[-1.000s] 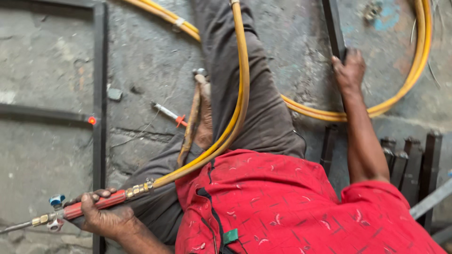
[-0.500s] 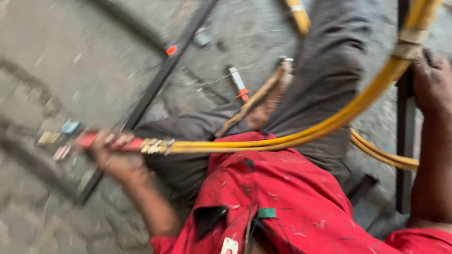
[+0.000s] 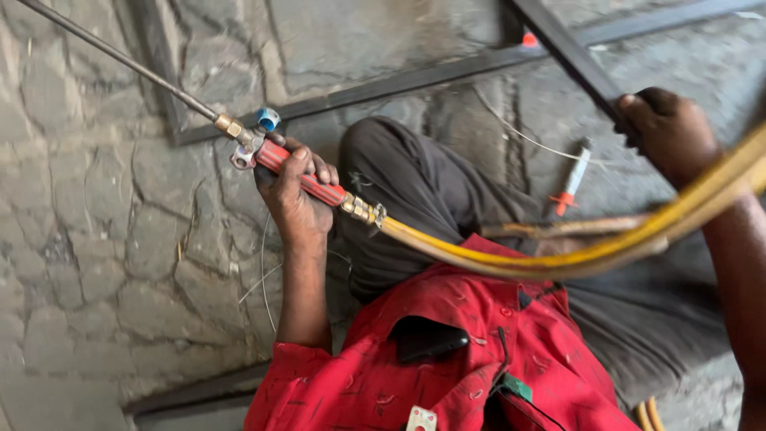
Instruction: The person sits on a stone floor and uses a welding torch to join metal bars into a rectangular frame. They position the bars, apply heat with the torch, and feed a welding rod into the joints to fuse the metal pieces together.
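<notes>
One torch (image 3: 303, 179), two hands (left (image 3: 294, 199), right (image 3: 669, 132)), one hose (image 3: 558, 257).

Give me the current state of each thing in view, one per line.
left hand: closed around the torch handle
torch: held up off the ground, tube pointing up-left, no flame visible
yellow hose: attached to torch, draped across lap
right hand: gripping a dark metal bar
marker: lying on ground

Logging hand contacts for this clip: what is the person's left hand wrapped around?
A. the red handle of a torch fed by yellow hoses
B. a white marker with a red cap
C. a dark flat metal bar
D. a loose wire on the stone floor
A: the left hand closes around the red torch handle, with the yellow hoses running from its brass fitting.
</notes>
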